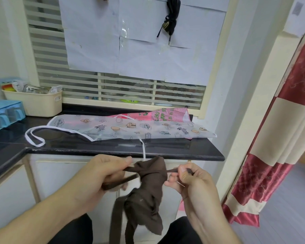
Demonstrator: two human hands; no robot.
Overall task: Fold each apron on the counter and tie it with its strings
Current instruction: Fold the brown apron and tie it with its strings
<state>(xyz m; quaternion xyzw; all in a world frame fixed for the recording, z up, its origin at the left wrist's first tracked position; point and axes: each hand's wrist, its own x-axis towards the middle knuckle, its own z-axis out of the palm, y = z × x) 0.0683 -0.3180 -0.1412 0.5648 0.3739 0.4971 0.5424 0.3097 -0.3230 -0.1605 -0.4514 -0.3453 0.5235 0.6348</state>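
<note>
A bunched brown apron (pixel 148 191) hangs in the air in front of the black counter (pixel 113 148), its brown strings wrapped round its upper part. My left hand (pixel 102 173) grips one brown string on the left side. My right hand (pixel 188 178) pinches the other string end on the right. Both strings are pulled taut sideways. On the counter lies a white translucent apron (pixel 130 128) with cartoon prints and white strings, one string dangling over the front edge. Under it, at the back, a pink checked apron (pixel 167 114) shows.
A cream basket (pixel 40 104) and a blue plastic organiser (pixel 5 113) stand at the counter's left end. A louvred window covered with paper sheets is behind. A red and cream curtain (pixel 275 155) hangs at the right. A tied black bundle (pixel 172 16) hangs on the window.
</note>
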